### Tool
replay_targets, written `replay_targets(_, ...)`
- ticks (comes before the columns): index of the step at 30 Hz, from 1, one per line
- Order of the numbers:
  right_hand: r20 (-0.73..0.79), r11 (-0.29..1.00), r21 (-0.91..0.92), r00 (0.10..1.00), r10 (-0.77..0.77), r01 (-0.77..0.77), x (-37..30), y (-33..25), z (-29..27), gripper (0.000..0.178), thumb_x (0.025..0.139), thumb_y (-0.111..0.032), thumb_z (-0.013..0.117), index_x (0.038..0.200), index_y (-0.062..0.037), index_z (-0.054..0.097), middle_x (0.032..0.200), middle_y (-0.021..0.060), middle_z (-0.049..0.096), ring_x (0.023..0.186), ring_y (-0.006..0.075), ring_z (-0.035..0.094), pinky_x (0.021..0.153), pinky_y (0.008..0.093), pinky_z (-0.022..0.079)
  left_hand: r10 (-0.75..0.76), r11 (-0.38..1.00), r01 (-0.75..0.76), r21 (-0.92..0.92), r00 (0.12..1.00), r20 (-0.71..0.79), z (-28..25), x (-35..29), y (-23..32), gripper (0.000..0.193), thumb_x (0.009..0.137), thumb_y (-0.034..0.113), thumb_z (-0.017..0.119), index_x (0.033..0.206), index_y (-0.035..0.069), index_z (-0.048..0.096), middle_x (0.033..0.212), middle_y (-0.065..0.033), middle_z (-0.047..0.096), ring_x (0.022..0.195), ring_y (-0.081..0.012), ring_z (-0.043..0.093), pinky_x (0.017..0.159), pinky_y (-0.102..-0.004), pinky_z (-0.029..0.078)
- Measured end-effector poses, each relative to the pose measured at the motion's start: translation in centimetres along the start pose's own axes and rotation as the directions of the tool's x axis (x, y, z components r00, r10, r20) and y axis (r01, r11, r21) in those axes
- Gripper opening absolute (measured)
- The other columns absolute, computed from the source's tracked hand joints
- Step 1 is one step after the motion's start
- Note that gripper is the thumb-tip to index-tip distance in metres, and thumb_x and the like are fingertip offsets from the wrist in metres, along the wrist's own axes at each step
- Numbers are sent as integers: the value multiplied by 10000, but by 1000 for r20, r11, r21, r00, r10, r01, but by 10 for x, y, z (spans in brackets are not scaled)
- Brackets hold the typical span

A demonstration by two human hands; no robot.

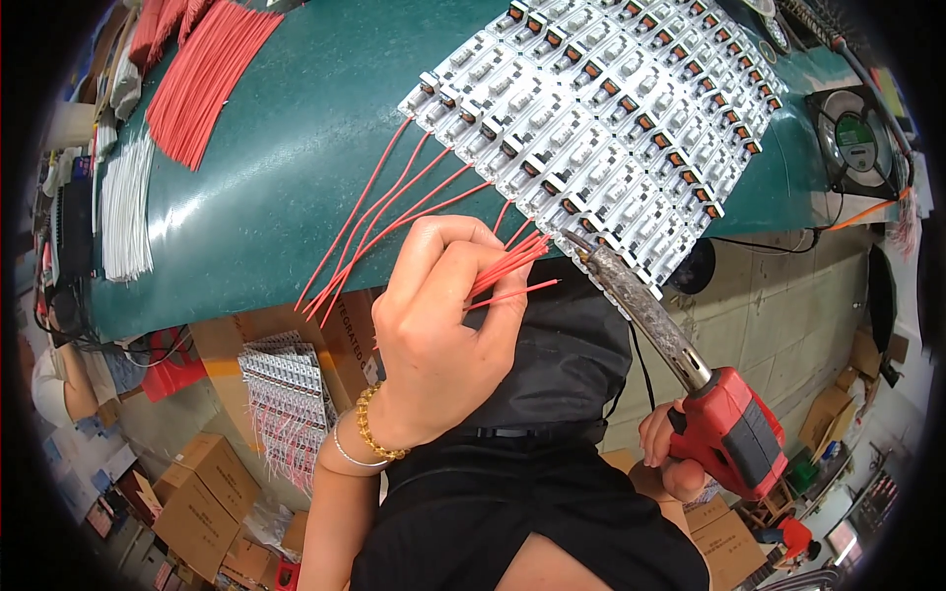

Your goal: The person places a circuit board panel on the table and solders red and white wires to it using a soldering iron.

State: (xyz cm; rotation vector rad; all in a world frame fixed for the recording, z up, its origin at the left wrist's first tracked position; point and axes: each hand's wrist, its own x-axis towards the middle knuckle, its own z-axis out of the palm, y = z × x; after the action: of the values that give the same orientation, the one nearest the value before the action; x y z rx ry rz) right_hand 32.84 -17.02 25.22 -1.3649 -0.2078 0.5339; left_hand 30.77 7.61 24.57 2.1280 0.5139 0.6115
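My left hand [443,305] pinches a bundle of short red wires [514,258] by the near corner of a white circuit board panel [562,108]. One wire stands apart from the bundle, its bare tip pointing right. In my right hand [670,453] is a red and black soldering gun [734,433]. Its long metal barrel slants up to the left, and the tip is at the panel's near edge, just right of the bundle. Several red wires [379,212] trail from the panel's left edge across the green table. Rows of small components cover the panel.
Stacks of red wires [207,84] and white wires [128,212] lie on the green table [296,128] at the left. A black fan [855,143] stands at the far right. Wired panels [286,404] rest on cardboard below the table, near cardboard boxes [207,492].
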Motion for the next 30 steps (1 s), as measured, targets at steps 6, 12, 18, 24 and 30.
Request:
replay_targets(6,153,991,-121,987,-38,57,-2,1,-9,825,773,-629,546,1232,37,383,471,-40,420,392,93,426,429,239,367,-7,997,6,-83,1000,-17,-1,-2,-2,101,699,-43,677,741,-25,586,815,-88,556,607,-151,549,494,-240,425)
replay_targets(12,85,994,-103,996,-23,31,-12,-3,-10,823,762,-625,568,1229,31,397,472,-41,415,382,92,418,430,233,365,49,988,-46,-151,999,20,4,-3,-2,105,688,-35,699,746,-16,613,831,-86,562,615,-141,550,523,-230,437)
replay_targets(18,-167,999,1,985,41,-41,-15,-10,3,639,641,-549,739,839,-24,434,515,20,495,438,122,476,424,247,361,31,987,-20,-158,997,69,3,-1,0,105,708,-38,702,785,-38,630,899,-70,552,613,-59,458,499,-185,365)
replay_targets(24,7,999,-23,999,45,-45,-22,9,-22,678,622,-524,759,893,-37,373,504,27,489,426,124,475,426,234,373,-9,994,16,-111,998,66,3,-7,0,112,706,-25,710,782,-33,627,893,-65,552,590,-54,436,478,-192,346)
replay_targets(30,-88,998,55,996,-4,8,-23,-2,-11,740,641,-549,731,991,1,382,512,22,479,428,135,466,419,247,348,31,995,-27,-92,998,45,4,-1,2,113,658,-40,685,728,6,608,845,-77,562,594,-155,584,509,-250,468)
